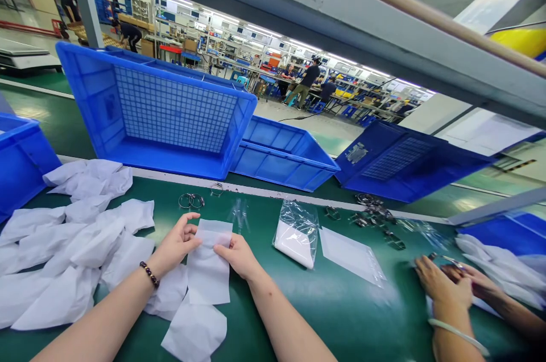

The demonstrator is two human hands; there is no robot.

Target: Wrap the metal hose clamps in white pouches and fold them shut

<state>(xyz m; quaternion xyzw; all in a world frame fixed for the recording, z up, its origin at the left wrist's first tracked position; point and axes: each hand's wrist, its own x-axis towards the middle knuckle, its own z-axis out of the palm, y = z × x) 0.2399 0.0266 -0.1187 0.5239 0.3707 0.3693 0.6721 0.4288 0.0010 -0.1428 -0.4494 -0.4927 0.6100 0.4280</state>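
Between my two hands is a white sheet or pouch [209,279], its top edge folded over. My left hand [181,239], with a beaded bracelet at the wrist, pinches its upper left side. On the upper right side, the thumb and fingers of my right hand [236,254] are closed on the same sheet. Another white piece [196,330] lies below it. Crumpled white pouches [85,242] are heaped at the left. Just beyond my hands lie metal ring clamps [191,201] and small clear plastic pieces [239,215].
Blue bins [166,163] line the far edge of the green table [315,305]. A clear bag with white sheets [296,237], a flat sheet [352,254] and piled clamps [375,211] lie right of centre. Another person's hands [447,282] work at the right.
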